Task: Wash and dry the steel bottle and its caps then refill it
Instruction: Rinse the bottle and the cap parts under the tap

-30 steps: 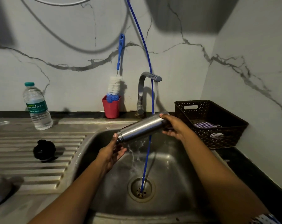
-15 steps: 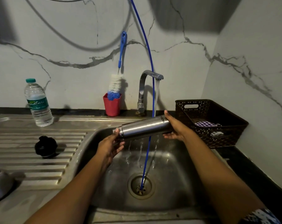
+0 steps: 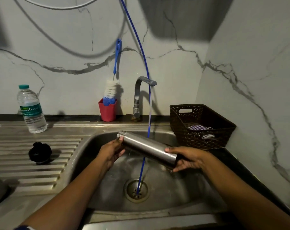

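Head view: the shiny, round steel bottle (image 3: 146, 146) lies tilted over the sink (image 3: 182, 193), mouth toward ten o'clock. The left hand (image 3: 111, 151) curls its fingers round the neck; the right hand (image 3: 189, 158) curls its fingers round the flat bottom.

Steel bottle (image 3: 147, 149): tilt reversed. One second back, the open mouth points down to the left and water spills from it into the sink (image 3: 182, 196). Half a second back, it lies almost level. Now the threaded mouth is the higher end, at left, with the base lower, at right, and no spill shows. Right hand (image 3: 189, 159): lowered with the base, thumb on top, fingers beneath.
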`<action>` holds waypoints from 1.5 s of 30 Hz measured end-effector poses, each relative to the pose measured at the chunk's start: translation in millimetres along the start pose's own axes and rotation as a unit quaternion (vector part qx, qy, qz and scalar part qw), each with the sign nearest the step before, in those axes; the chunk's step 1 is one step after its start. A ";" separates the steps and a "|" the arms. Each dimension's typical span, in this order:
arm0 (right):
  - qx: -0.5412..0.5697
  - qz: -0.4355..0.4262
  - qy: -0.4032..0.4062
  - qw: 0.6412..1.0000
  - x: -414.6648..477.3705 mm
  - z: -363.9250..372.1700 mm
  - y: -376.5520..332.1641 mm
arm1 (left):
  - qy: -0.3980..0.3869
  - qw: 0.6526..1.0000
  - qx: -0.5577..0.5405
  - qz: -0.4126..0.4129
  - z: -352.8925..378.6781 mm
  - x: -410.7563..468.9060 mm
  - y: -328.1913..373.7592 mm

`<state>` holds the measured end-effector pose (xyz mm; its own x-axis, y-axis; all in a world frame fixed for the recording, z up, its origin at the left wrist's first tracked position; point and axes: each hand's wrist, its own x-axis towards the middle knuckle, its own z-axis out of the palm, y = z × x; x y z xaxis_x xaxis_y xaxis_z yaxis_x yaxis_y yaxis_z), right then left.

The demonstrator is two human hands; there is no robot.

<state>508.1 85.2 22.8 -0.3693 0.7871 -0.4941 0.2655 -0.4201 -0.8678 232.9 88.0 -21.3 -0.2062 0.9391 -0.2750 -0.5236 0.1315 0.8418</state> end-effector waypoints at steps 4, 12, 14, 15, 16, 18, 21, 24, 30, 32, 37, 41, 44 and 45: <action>-0.038 0.003 -0.075 0.996 -14.5 -8.3 23.4 | -0.107 0.993 0.047 0.015 29.5 -13.2 -4.1; -0.038 0.008 -0.017 0.999 -8.5 9.1 24.7 | -0.047 0.990 0.134 -0.022 76.6 -20.5 -26.5; -0.063 0.002 -0.006 0.998 -4.0 10.3 26.9 | -0.055 0.987 0.149 -0.027 76.2 -19.0 -30.2; -0.068 -0.001 -0.001 0.998 -0.8 10.6 28.3 | -0.066 0.986 0.153 -0.032 75.7 -18.3 -30.4; -0.077 -0.004 0.002 0.997 1.7 11.8 29.7 | -0.076 0.984 0.155 -0.038 75.2 -16.6 -30.5; -0.108 -0.007 0.008 0.994 6.0 14.8 33.5 | -0.085 0.981 0.168 -0.039 73.9 -13.7 -31.4; -0.111 -0.005 -0.009 0.994 12.7 15.8 39.0 | -0.084 0.980 0.179 -0.038 73.5 -10.7 -35.1; -0.046 0.021 -0.037 0.998 15.3 15.4 38.0 | -0.096 0.985 0.132 -0.061 71.5 -9.7 -35.4; -0.032 0.008 -0.041 0.999 17.0 16.0 37.2 | -0.122 0.986 0.096 -0.062 71.9 -10.3 -33.5; -0.039 -0.015 -0.003 0.999 17.3 19.9 36.8 | -0.123 0.980 0.146 -0.048 72.6 -9.0 -33.8; -0.088 -0.039 0.032 0.995 21.5 28.6 40.7 | -0.110 0.974 0.197 -0.033 73.5 -8.7 -38.4; 0.021 -0.023 -0.031 0.999 16.6 23.4 35.1 | -0.115 0.985 0.107 -0.068 73.9 -12.0 -33.8; 0.026 -0.026 -0.024 0.999 16.2 24.0 35.1 | -0.126 0.986 0.077 -0.071 73.4 -12.0 -31.2; 0.004 -0.038 -0.005 0.999 17.6 25.7 35.7 | -0.127 0.986 0.084 -0.067 73.3 -11.4 -31.1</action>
<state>488.2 72.4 -18.3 -0.3971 0.8119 -0.4279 0.2299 -0.3634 -0.9028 312.1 96.5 -10.3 0.0806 0.9563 -0.2811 -0.3835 0.2901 0.8768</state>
